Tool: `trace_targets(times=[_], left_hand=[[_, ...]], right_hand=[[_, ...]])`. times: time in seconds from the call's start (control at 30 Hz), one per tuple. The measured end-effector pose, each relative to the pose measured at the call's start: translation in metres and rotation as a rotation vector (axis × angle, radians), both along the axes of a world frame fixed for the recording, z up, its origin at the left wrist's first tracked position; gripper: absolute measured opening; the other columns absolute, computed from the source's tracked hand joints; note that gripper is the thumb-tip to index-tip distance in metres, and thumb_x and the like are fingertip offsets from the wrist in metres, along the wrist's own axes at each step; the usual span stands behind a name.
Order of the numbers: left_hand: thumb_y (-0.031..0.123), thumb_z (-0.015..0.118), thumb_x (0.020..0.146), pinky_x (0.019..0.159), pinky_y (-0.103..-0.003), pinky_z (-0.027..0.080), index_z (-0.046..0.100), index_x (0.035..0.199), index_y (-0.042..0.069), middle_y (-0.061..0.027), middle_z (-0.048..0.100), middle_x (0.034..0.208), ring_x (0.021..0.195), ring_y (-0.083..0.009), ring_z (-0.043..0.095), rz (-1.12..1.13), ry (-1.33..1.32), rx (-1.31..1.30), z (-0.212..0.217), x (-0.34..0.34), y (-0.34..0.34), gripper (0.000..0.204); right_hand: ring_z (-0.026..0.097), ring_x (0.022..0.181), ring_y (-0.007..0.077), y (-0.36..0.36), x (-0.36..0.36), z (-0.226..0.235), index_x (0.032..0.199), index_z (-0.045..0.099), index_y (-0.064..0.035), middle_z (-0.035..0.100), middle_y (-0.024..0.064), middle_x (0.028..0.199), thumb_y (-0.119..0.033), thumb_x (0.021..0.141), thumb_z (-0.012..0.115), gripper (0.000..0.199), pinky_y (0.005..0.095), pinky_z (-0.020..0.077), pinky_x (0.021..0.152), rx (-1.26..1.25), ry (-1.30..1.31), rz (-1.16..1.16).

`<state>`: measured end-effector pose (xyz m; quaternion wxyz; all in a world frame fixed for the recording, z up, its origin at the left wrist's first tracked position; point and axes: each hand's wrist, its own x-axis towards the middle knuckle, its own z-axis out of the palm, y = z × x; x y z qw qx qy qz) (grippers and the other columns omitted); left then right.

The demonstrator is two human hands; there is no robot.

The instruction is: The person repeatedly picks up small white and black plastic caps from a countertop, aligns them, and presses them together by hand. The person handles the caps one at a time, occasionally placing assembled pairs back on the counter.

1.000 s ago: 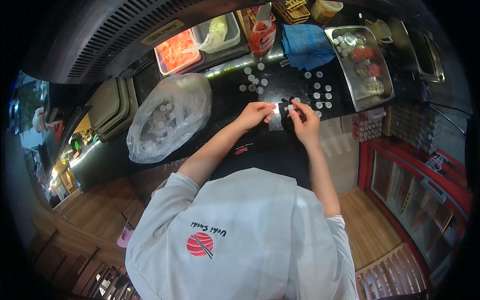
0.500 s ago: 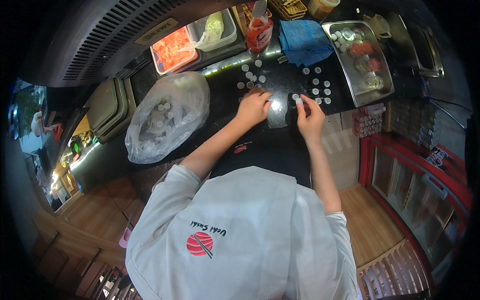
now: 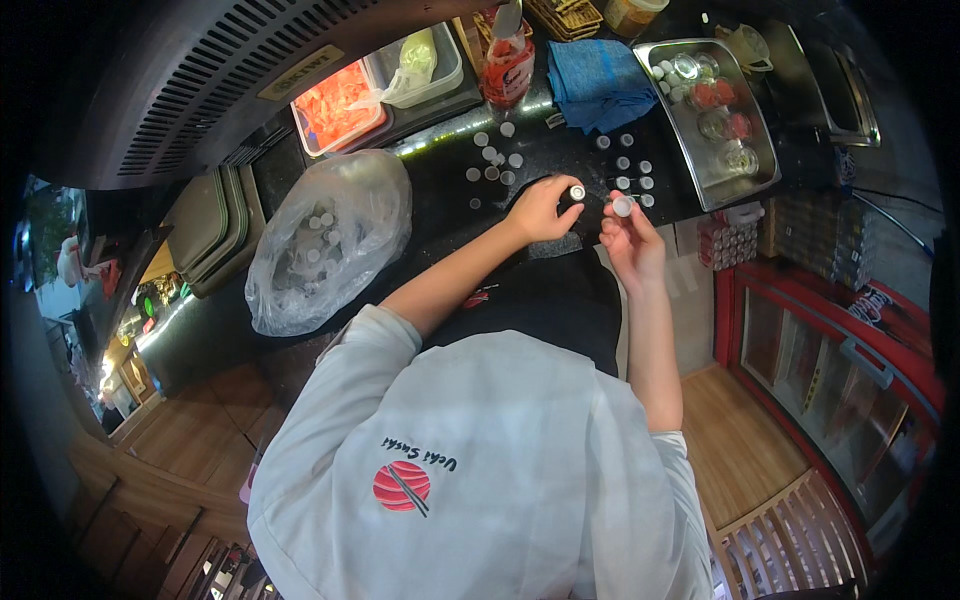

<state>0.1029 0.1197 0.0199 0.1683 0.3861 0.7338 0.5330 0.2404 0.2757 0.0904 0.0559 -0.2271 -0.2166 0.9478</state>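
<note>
A: Head view, only one. Landmark?

B: Folded blue cloth (image 3: 600,85) on the black countertop (image 3: 440,200). Everything goes off that.

A: Left side first.

B: My left hand (image 3: 545,210) is on my side of the cloth, below its left end. Fingers clamped on a small dark bottle (image 3: 577,193), pale ring-shaped end up toward the camera. Mouth or base, can't tell.

A: Other side?

B: My right hand (image 3: 632,248), nearer me than the cloth, below its right end. Thumb and fingers pinched together on a round white cap (image 3: 622,206), flat face toward the camera. Cap and bottle near each other, not touching.

A: More small stuff?

B: White-topped bottles (image 3: 623,183) in rough rows, on my side of the cloth, toward its right end. Scattered white discs (image 3: 490,153), left of the cloth and nearer me; too small to tell which way up. More white pieces (image 3: 320,220) inside a clear plastic bag (image 3: 370,210), farther left of the cloth.

A: Rest?

B: Steel pan (image 3: 725,190) just right of the cloth, clear cups (image 3: 713,95) in it, some with red. Red-filled squeeze bottle (image 3: 508,72) just left of the cloth. Tub of orange-pink food (image 3: 335,105), farther left.
</note>
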Motion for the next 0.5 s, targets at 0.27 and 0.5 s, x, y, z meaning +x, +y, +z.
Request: trace_targets(times=[0.27,0.5], left_hand=[[0.011,0.075,0.082,0.071,-0.041,0.053,0.063,0.093,0.003,-0.0145,0.065,0.084,0.078,-0.0355,0.068,-0.088,-0.109,0.139,0.099,0.007,-0.025,0.019],[0.013,0.081,0.080,0.070,-0.038,0.054,0.068,0.095,0.004,-0.0152,0.071,0.087,0.081,-0.0335,0.072,-0.109,-0.028,0.174,0.113,0.010,-0.020,0.022]], right_hand=[[0.069,0.093,0.0155,-0.026,-0.018,0.094,0.121,0.069,0.0040,0.070,0.0116,0.110,0.000,0.094,0.069,0.028,0.0263,0.0589,0.075,1.150,-0.065,0.124],[0.070,0.083,0.0219,-0.029,-0.033,0.156,0.113,0.073,-0.0004,0.071,0.0133,0.106,0.003,0.085,0.073,0.028,0.0301,0.0571,0.073,1.692,0.051,0.352]])
